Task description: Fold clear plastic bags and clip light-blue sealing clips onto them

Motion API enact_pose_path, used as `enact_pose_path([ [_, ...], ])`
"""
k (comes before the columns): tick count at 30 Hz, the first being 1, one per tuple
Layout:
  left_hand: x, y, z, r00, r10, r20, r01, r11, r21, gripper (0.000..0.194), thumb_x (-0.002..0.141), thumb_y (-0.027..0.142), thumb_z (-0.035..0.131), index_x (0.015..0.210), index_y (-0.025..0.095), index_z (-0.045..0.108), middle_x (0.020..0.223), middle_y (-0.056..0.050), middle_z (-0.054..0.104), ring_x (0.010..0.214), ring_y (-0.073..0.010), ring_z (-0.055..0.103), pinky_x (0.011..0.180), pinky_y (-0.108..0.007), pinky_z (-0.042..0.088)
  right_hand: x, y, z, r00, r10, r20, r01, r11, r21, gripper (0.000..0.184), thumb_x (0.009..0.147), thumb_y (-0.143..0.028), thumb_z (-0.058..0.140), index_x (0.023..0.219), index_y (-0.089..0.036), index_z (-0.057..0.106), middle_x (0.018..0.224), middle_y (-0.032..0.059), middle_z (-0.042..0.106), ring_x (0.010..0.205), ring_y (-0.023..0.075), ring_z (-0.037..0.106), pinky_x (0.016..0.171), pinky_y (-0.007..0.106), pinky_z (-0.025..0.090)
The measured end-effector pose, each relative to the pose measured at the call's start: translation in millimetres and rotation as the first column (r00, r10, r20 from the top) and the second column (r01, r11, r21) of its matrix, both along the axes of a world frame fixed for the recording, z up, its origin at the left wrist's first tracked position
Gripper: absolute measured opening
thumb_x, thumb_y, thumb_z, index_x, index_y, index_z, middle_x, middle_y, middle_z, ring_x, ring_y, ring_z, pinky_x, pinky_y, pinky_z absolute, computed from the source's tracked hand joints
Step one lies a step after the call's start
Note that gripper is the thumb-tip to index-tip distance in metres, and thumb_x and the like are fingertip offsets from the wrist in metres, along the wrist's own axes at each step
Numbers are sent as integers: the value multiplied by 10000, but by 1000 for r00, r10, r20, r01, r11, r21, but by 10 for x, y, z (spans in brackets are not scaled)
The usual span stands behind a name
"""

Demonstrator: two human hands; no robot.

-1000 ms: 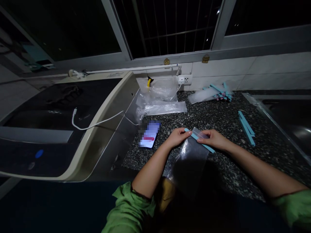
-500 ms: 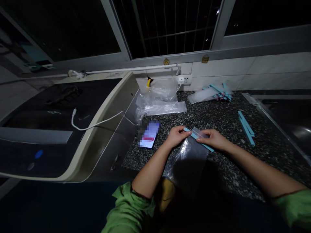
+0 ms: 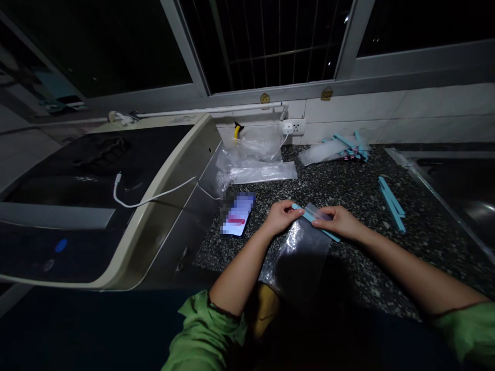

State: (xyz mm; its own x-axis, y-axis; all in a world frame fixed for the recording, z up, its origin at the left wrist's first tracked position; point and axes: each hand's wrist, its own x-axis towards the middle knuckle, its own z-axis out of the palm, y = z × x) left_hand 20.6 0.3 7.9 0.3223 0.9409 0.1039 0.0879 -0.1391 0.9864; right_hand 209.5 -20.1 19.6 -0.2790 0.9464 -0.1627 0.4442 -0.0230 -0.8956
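A light-blue bag sealing clip (image 3: 308, 215) lies slantwise across the top part of a clear plastic bag (image 3: 299, 247), whose lower part hangs toward me into shadow. My left hand (image 3: 283, 216) is closed, pinching the clip's upper left end between thumb and fingers. Further along, my right hand (image 3: 339, 222) is closed on the clip and the bag together, thumb on top. The clip's lower right end sticks out below my right fingers. Whether the bag's edge sits inside the clip is too small to tell.
On the dark speckled counter, two light-blue strips (image 3: 392, 205) lie at the right, and several more blue strips (image 3: 353, 147) are piled at the back. A lit phone (image 3: 238, 214) and clear plastic packaging (image 3: 263, 172) are at left, beside a large appliance (image 3: 166, 190) with a white cable (image 3: 166, 196).
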Motion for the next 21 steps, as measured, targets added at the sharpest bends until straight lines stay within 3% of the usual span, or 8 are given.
enact_pose_path([
  [15, 2, 9, -21, 1000, 28, -13, -28, 998, 49, 343, 601, 466, 650, 570, 139, 550, 551, 33, 460, 557, -83, 387, 546, -222, 290, -3, 0, -1, 1000, 5, 29, -5, 1000, 3, 468, 512, -571, 674, 697, -141, 646, 565, -12, 546, 533, 122, 462, 495, 242, 334],
  [21, -49, 39, 10, 968, 206, 144, -202, 978, -44, 362, 570, 492, 663, 613, 148, 560, 566, 32, 498, 573, -90, 415, 567, -224, 323, 49, 48, 51, 996, -73, -53, 76, 996, 41, 534, 468, -618, 692, 752, -172, 617, 649, 7, 599, 591, 146, 518, 559, 263, 399],
])
